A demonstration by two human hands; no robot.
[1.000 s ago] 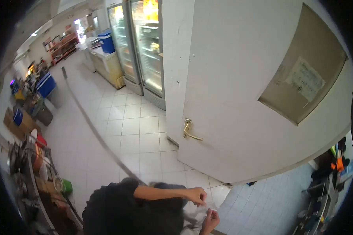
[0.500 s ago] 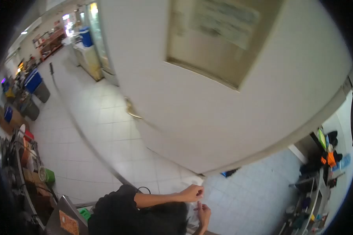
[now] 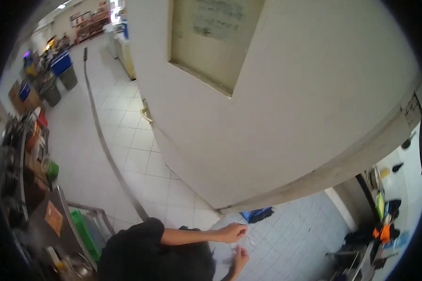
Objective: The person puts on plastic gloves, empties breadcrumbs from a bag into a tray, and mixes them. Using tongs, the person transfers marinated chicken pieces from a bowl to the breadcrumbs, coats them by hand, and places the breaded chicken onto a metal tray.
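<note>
My left hand [image 3: 233, 232] reaches out from a dark sleeve, its fingers pinched together. Just below it is my right hand [image 3: 241, 258], also closed, with its fingertips pointing up toward the left. Something thin and see-through, which looks like a clear plastic bag [image 3: 249, 240], shows between and beside the two hands. Its outline is faint against the pale floor, and the fingers hide part of it. Both hands are in front of my dark-clothed body, near the bottom edge of the door.
A large white door [image 3: 286, 126] with a window panel and a brass handle [image 3: 146, 113] stands before me. To the left are a steel counter [image 3: 30, 229], a green crate [image 3: 86, 236] and grey bins [image 3: 68, 77]. A blue item [image 3: 257, 215] lies on the floor by the door.
The view has swung to the right, so the door's window and handle sit further left. More of the counter and green crate shows. My hands remain close together, pinched.
</note>
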